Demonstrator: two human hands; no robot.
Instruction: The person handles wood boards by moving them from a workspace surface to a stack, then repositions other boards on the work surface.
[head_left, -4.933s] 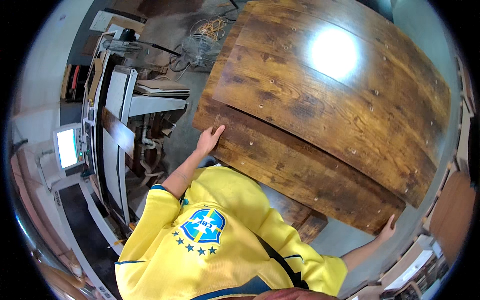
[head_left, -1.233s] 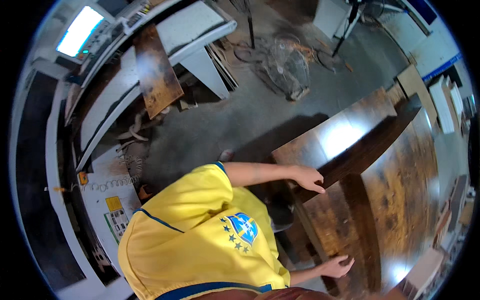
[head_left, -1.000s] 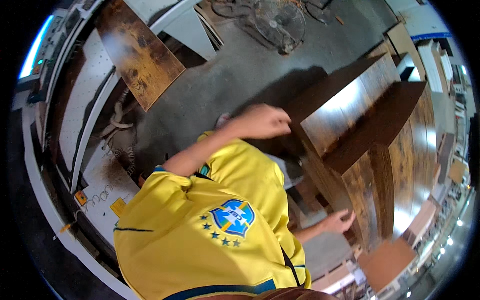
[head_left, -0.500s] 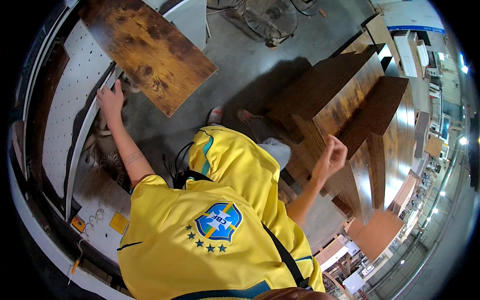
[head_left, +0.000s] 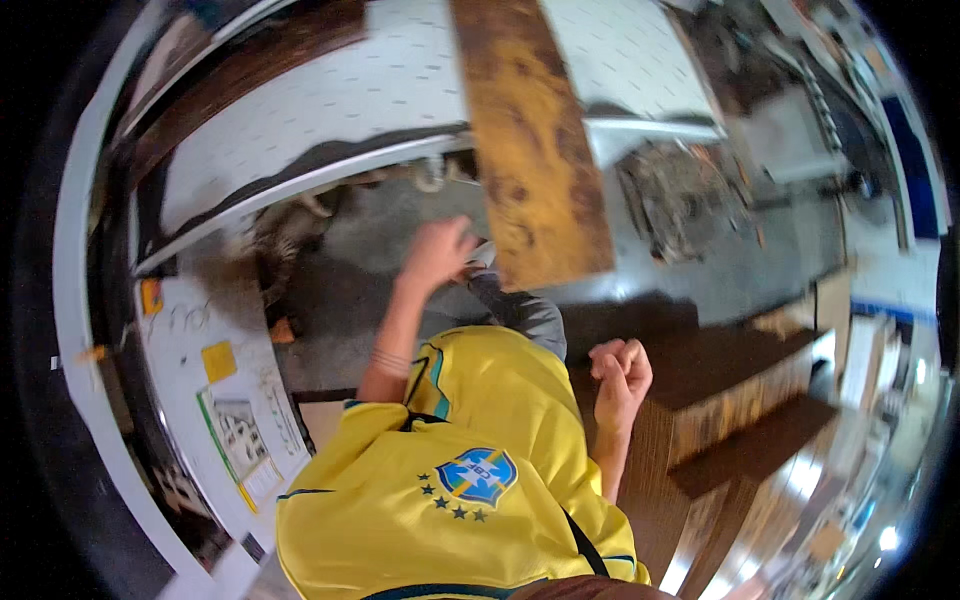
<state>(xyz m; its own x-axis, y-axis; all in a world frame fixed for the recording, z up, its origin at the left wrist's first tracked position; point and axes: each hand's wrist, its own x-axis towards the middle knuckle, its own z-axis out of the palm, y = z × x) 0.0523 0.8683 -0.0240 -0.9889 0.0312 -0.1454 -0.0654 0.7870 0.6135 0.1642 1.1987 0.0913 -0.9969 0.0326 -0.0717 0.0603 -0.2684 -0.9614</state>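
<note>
A long wood-grain board [head_left: 535, 180] in brown and amber lies across the white dotted tabletop [head_left: 400, 90], its near end jutting out over the floor. My left hand [head_left: 438, 252] is just left of that overhanging end, seemingly apart from it; motion smears its fingers, and nothing shows in them. To the right of the board's end, my right hand [head_left: 622, 375] is raised with the fingers curled in, holding nothing I can see. Beside this hand stands a pile of dark brown boards [head_left: 720, 370].
At left a white surface [head_left: 300, 410] carries a yellow square and a printed sheet [head_left: 235, 435]. A white rail [head_left: 310, 185] runs along the table's near edge. Coiled hoses hang beneath it. A blurred floor fan [head_left: 675, 200] stands on the grey floor beyond the board.
My view has swung left, so the board and table now lie ahead. My left hand has come off the table's edge towards my body; my right hand has drawn in from above the pile.
</note>
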